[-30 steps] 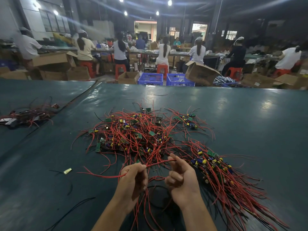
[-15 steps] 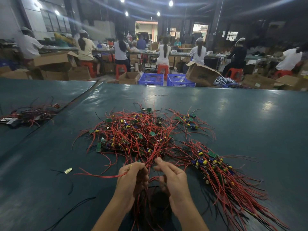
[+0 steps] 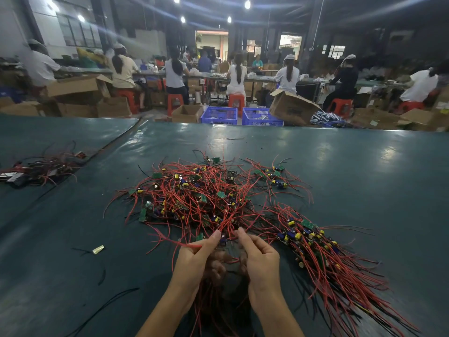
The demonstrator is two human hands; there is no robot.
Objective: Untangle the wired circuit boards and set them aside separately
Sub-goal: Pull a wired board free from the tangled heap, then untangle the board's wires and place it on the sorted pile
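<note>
Both grips tight on red wires (image 3: 220, 224): left hand (image 3: 194, 260), right hand (image 3: 261, 259); glossy teal table (image 3: 364, 166), workers (image 3: 237, 76) beyond.

A dark teal surface (image 3: 364, 166) carries a tangle (image 3: 194, 190) of red-wired green boards at its middle. Touching it on the near right, a bunch (image 3: 323, 251) of boards lies with its wires fanned out. A smaller pile (image 3: 41, 166) sits far left by a seam (image 3: 116, 139). Near left lie a pale scrap (image 3: 98, 249) and a loose black wire (image 3: 102, 310).

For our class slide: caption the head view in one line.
Left hand and right hand pinch red wires at a tangled circuit-board pile on a table.
</note>
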